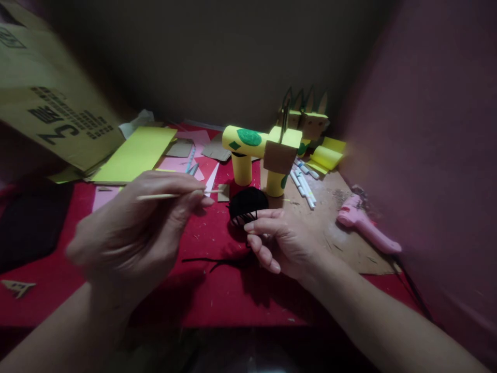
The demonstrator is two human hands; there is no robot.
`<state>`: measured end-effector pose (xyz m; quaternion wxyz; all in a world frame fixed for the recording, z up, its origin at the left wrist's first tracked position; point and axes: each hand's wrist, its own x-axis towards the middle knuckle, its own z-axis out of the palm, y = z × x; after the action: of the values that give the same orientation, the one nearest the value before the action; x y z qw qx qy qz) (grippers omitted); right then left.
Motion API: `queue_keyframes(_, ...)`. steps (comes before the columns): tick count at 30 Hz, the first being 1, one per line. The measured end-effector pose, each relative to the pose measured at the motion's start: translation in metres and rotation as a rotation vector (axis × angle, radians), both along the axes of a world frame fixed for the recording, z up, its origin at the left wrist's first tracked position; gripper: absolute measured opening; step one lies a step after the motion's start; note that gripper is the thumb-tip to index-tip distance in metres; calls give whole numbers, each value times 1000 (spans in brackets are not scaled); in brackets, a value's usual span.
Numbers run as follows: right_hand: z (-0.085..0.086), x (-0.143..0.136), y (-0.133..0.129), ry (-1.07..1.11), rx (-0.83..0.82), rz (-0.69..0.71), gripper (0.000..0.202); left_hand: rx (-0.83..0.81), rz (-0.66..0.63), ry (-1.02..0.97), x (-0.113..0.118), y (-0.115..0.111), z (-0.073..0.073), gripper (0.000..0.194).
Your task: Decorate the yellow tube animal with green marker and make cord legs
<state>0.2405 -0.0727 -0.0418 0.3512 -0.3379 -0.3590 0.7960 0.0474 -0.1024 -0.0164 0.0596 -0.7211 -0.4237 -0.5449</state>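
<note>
My left hand [143, 223] pinches a thin pale wooden stick [159, 197] between thumb and fingers, its tip pointing right. My right hand [281, 235] has thumb and index finger closed on a curved black fringed piece [248, 201], with thin strands hanging from its lower edge. The stick's tip is a little to the left of the black piece, apart from it. Black thin strips [209, 260] lie below on the red surface. Just behind stands a yellow paper-tube figure [243, 168] with green patches and a brown cardboard box-shaped part [277, 155].
To the right, a pink glue gun [363, 220] and white markers [305, 185] lie on a cardboard sheet [330, 251]. Yellow sheets [135, 153] and pink paper scraps are at the left, near a leaning brown paper package [58, 93]. A second spiked cardboard figure [314, 124] stands behind.
</note>
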Motion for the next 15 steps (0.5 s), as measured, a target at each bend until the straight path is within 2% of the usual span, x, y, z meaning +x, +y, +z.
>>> queue_keyframes(2, 0, 0, 0, -7, 6, 1, 11, 8, -27, -47, 4, -6, 2, 15)
queue_keyframes(6, 2, -1, -1, -17, 16, 1, 9, -53, -222, -22, 8, -9, 2, 23)
queue_keyframes(8, 2, -1, -2, -20, 14, 0, 10, -99, -267, 5, 7, -7, 0, 25)
queue_keyframes(15, 2, -1, -2, -16, 15, 7, 8, -101, -240, 86, 3, -5, -2, 24)
